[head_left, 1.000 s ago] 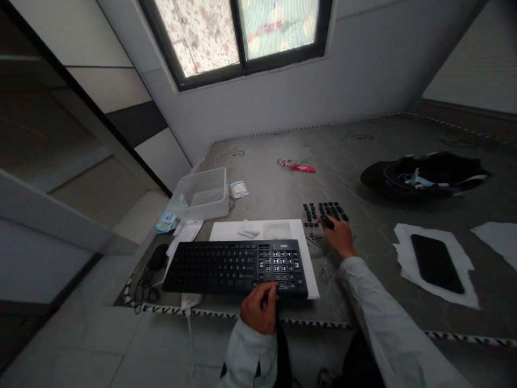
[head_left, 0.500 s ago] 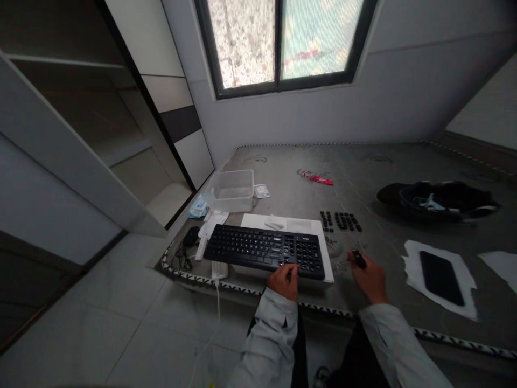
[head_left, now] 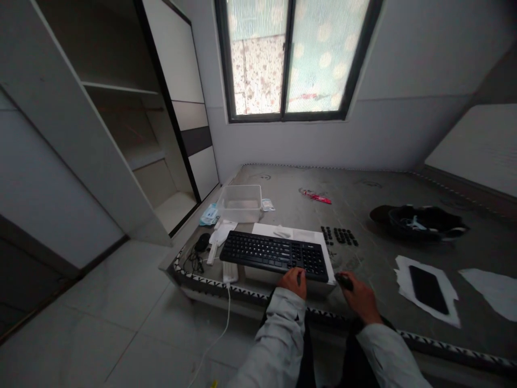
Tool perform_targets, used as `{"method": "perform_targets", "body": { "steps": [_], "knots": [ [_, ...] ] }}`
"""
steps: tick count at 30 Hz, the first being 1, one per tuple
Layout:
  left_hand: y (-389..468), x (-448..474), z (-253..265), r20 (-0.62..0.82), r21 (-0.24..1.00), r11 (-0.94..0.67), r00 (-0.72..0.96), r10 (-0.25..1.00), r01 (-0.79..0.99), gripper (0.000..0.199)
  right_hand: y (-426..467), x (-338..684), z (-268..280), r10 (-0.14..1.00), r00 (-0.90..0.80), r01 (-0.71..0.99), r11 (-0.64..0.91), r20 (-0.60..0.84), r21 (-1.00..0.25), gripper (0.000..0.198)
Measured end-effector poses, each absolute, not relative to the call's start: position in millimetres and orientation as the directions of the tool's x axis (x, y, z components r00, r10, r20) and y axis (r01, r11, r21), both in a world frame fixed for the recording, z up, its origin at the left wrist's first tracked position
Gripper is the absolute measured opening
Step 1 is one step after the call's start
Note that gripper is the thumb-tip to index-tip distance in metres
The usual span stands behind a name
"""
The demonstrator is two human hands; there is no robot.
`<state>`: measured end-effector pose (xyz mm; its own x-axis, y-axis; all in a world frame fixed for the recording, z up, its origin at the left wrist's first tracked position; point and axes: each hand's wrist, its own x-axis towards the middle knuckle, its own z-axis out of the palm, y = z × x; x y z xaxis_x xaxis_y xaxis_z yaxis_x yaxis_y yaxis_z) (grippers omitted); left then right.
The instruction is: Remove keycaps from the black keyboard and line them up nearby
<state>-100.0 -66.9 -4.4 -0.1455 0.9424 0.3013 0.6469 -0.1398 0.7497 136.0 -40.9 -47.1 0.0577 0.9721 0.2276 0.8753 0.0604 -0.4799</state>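
Note:
A black keyboard (head_left: 277, 252) with a number pad lies across a white box (head_left: 326, 253), its left end reaching past the box. My left hand (head_left: 294, 283) is closed at the keyboard's near edge, below the number pad, with curled fingers touching it. Just right of the box's near corner, my right hand (head_left: 361, 297) is closed round a small dark object (head_left: 344, 281), which points towards the keyboard. Its kind is too unclear to tell. Loose black keycaps (head_left: 345, 237) lie in rows beyond my right hand.
A clear plastic bin (head_left: 241, 211) stands behind the keyboard's left end. A mouse (head_left: 202, 242) and a white power strip (head_left: 230, 272) lie at left. Rightward are a black phone (head_left: 428, 289) on white paper and a dark cap-like item (head_left: 424, 223). A red packet (head_left: 321, 199) lies farther back.
My right hand has moved left and closer to the keyboard's right end, still holding the small dark object. My left hand stays at the near edge. The view has tilted up slightly.

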Motion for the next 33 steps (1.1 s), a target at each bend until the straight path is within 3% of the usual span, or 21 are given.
{"method": "perform_targets", "body": {
  "steps": [7, 14, 20, 27, 33],
  "knots": [
    [-70.6, -118.6, -3.9, 0.316, 0.752, -0.068, -0.267, 0.91, 0.656, 0.018, -46.6, 119.9, -52.6, 0.979, -0.036, 0.886, 0.124, 0.201, -0.447, 0.054],
    [-66.7, -150.7, -11.2, 0.302, 0.78, 0.082, -0.49, 0.818, 0.62, 0.017, -52.2, 114.6, -48.7, 0.979, 0.075, 0.926, 0.002, 0.19, -0.379, 0.054],
    [-65.3, -171.8, -18.8, 0.217, 0.795, 0.252, -0.646, 0.732, 0.552, 0.018, -53.2, 112.1, -41.2, 0.981, 0.108, 0.872, -0.017, 0.16, -0.489, 0.037],
    [-58.9, -194.5, -35.9, 0.013, 0.807, 0.5, -0.856, 0.517, 0.315, 0.032, -52.7, 111.8, -43.4, 0.98, 0.138, 0.847, -0.041, 0.146, -0.53, 0.036],
    [-52.7, -206.6, -40.6, -0.006, 0.816, 0.503, -0.866, 0.5, 0.285, 0.037, -53.6, 114.1, -45.9, 0.979, 0.158, 0.827, -0.058, 0.132, -0.559, 0.039]
  ]
}}
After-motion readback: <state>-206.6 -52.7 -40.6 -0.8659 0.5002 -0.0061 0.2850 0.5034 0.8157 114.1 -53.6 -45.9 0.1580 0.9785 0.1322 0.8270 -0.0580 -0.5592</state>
